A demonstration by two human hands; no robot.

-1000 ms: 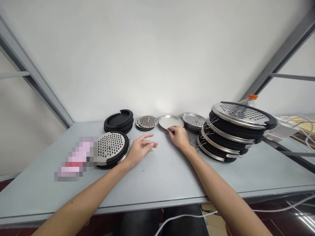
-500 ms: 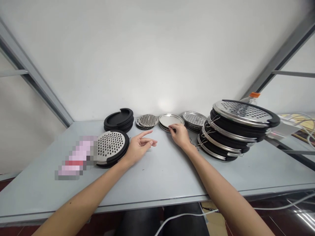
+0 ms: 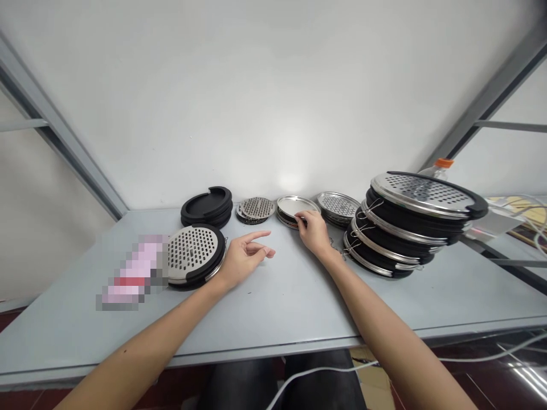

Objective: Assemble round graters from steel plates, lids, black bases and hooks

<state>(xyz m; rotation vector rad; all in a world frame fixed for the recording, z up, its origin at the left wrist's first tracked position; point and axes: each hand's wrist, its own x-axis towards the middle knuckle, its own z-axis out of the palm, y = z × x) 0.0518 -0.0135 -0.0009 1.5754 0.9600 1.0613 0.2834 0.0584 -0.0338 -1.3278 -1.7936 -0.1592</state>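
My right hand (image 3: 313, 232) pinches the front rim of the top metal ring in a stack of shiny round rings (image 3: 294, 205), and that top ring looks slightly raised at the front. Over the grey table, my left hand (image 3: 245, 256) is empty with its fingers apart. Just left of it lies a round black-rimmed piece with a perforated metal plate (image 3: 192, 252). Behind are thin perforated discs (image 3: 257, 208) and a pile of black round rims (image 3: 207, 206). Metal rings with a patterned plate (image 3: 337, 206) lie right of the pinched stack.
A tall leaning stack of black and metal round assemblies (image 3: 397, 228) with wire clips rises on the right. Behind it is a bottle with an orange cap (image 3: 443, 163). A blurred pink item (image 3: 141, 267) lies on the table (image 3: 273, 319) at left. Grey frame posts flank both sides.
The front of the top metal ring has risen slightly with my right hand's fingers at it. My left hand has barely moved, its fingers still apart.
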